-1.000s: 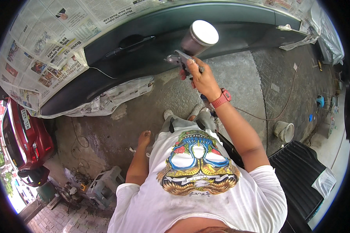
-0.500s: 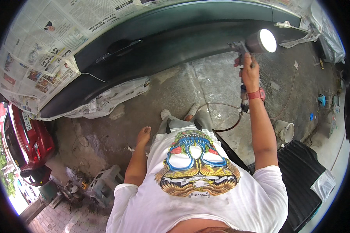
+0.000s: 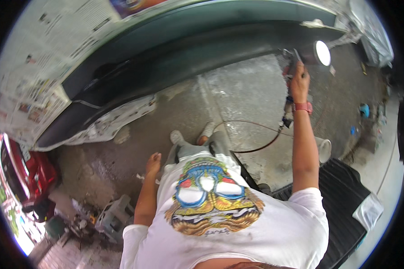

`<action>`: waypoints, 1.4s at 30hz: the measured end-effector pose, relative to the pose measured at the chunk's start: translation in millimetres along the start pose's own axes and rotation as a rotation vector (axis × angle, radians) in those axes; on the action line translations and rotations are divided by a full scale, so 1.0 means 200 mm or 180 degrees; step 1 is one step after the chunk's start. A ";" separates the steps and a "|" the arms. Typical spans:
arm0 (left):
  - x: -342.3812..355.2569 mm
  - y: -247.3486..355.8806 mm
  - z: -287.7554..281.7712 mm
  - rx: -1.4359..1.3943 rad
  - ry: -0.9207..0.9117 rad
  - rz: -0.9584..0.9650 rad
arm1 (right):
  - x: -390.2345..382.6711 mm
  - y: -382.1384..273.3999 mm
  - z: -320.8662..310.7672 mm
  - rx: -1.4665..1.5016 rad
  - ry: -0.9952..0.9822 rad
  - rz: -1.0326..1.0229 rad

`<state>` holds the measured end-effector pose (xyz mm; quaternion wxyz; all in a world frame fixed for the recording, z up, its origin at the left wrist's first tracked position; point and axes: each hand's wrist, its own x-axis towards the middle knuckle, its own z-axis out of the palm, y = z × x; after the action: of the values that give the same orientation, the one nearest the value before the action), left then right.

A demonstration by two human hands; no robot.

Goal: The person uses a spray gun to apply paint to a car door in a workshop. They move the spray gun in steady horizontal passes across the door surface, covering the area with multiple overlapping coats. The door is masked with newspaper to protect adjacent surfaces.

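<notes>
My right hand (image 3: 300, 83), with a red watch on its wrist, is closed round the grip of a spray gun (image 3: 295, 57). The gun's cup (image 3: 310, 54) has a bright white round end and points to the right. The gun is held in front of the lower edge of a dark, glossy car side panel (image 3: 175, 49); whether it touches cannot be made out. A thin hose (image 3: 267, 145) curves below the gun toward my legs. My left hand (image 3: 154, 163) hangs beside my hip, fingers loosely curled in, with nothing seen in them.
Newspaper masking (image 3: 45, 58) covers the car above and left of the panel, and more paper (image 3: 125, 114) hangs below. A red car (image 3: 27, 166) stands at left. A grey plastic stool (image 3: 114, 217), a white bucket (image 3: 324, 150) and a black ribbed mat (image 3: 341, 201) lie around me.
My right hand and the spray gun have shifted right and slightly down in the picture. The whole view has moved along the panel too. My left hand stays low at my side.
</notes>
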<state>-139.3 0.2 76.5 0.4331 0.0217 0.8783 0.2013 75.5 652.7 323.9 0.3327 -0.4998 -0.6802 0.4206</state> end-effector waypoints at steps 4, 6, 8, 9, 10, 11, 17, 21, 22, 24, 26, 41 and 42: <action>-0.07 0.03 0.04 -0.0285 -0.0018 -0.0120 | 0.15 0.02 -0.08 0.0044 0.0163 0.0012; -0.12 0.04 0.01 -0.0197 0.0001 -0.0129 | 0.26 0.12 -0.12 -0.0029 0.0227 0.0094; -0.14 0.06 -0.02 -0.0036 0.0013 -0.0080 | 0.34 0.18 -0.18 -0.0219 0.0322 -0.0043; -0.16 0.07 -0.04 0.0059 0.0086 -0.0142 | 0.33 0.13 -0.14 -0.0047 0.0369 0.0107; -0.18 0.09 -0.06 0.0153 0.0153 -0.0204 | 0.35 0.14 -0.16 -0.0349 0.0373 0.0310; -0.18 0.06 -0.06 0.0085 0.0195 -0.0168 | 0.39 0.18 -0.16 -0.0303 0.0456 0.0126; -0.26 0.17 -0.03 -0.0241 0.0129 -0.0411 | 0.56 0.38 -0.22 -0.0924 0.0452 -0.0169; -0.24 0.01 0.03 -0.0213 0.0034 -0.0532 | 0.32 0.24 0.01 -0.0587 0.0319 -0.0031; -0.23 -0.02 0.04 -0.0173 -0.0005 -0.0560 | 0.25 0.23 0.05 -0.0562 0.0247 -0.0024; -0.24 -0.02 0.03 -0.0079 -0.0097 -0.0592 | 0.11 0.18 0.12 -0.0412 0.0117 0.0006; -0.24 -0.09 0.01 -0.0086 -0.0065 -0.0649 | -0.07 0.12 0.26 -0.0123 -0.0047 0.0063; -0.05 -0.47 -0.24 0.0095 -0.0180 -0.0305 | -1.14 -0.37 1.08 0.0632 -0.1280 0.0532; -0.04 -0.50 -0.25 0.0105 -0.0177 -0.0235 | -1.20 -0.37 1.10 0.0599 -0.1388 0.0618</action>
<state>-159.1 -109.2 71.5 0.4640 0.0020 0.8694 0.1699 -79.8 358.7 288.8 0.1813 -0.4271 -0.6425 0.6098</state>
